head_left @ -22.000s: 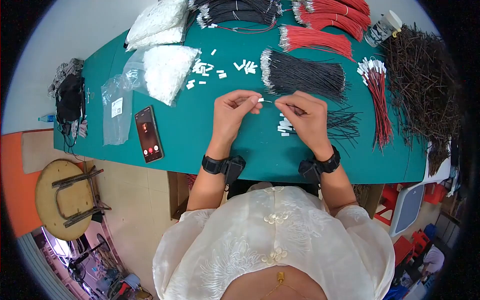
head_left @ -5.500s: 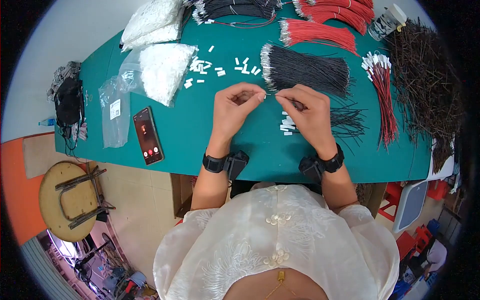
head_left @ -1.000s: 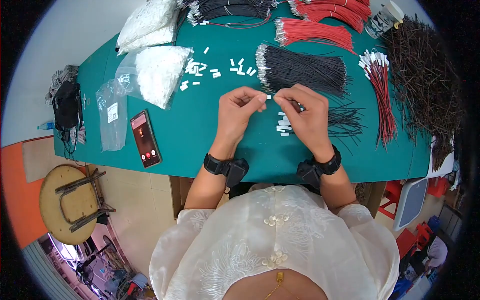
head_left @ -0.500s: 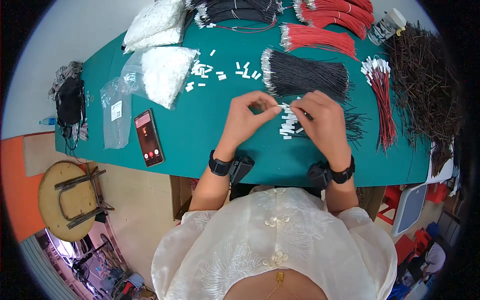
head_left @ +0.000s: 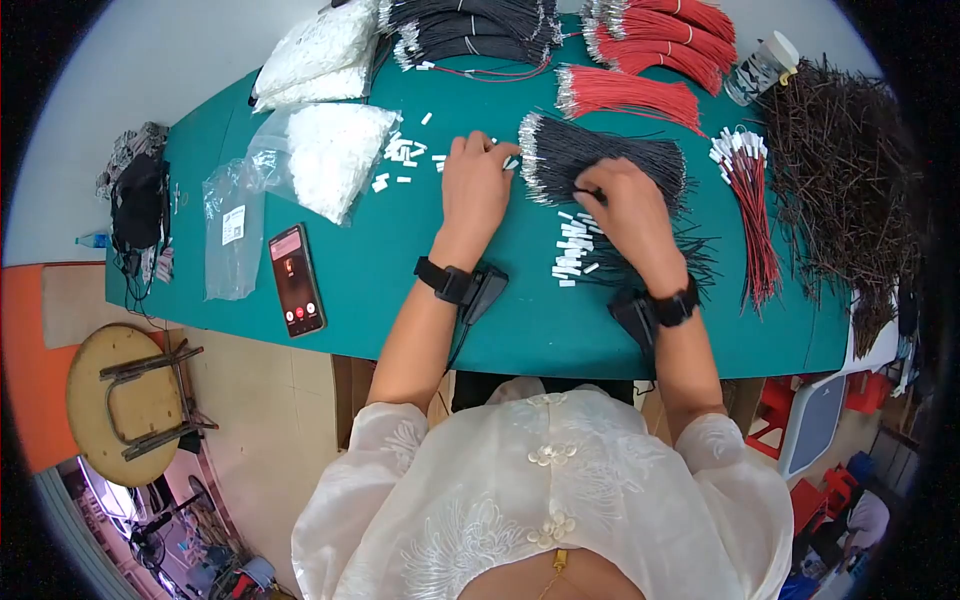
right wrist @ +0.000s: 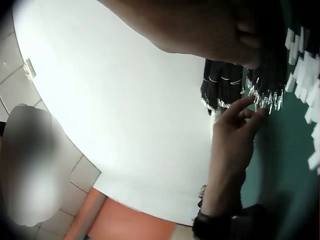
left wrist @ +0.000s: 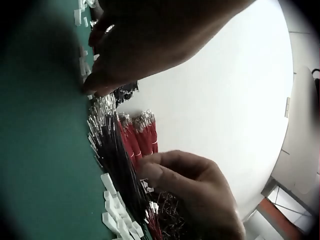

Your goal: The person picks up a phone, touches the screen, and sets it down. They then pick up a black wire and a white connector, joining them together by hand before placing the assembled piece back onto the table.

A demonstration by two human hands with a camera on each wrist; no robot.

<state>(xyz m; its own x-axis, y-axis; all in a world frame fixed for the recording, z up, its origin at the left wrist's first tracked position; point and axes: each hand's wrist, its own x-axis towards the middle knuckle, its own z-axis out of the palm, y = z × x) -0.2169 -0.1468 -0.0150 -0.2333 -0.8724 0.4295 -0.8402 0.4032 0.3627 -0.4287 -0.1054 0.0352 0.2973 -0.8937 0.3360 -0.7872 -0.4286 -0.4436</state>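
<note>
A person's left hand dips to the counter, fingers bent beside a small white piece left of the black wire bundle; whether they pinch it cannot be told. The right hand hangs over the bundle's near side, thumb and forefinger pressed together; whether a wire sits between them cannot be told.

The bundle's silvery ends lie close to the left fingers, so a careless sweep could bend tips or skew the row; wires packed this tightly could come away two at once, or drag neighbours along. Nearer lie white-ended wires; the right wrist's strapped camera sits near their loose tails and could snag them. Farther left, loose white pieces look light enough to scatter if brushed.
</note>
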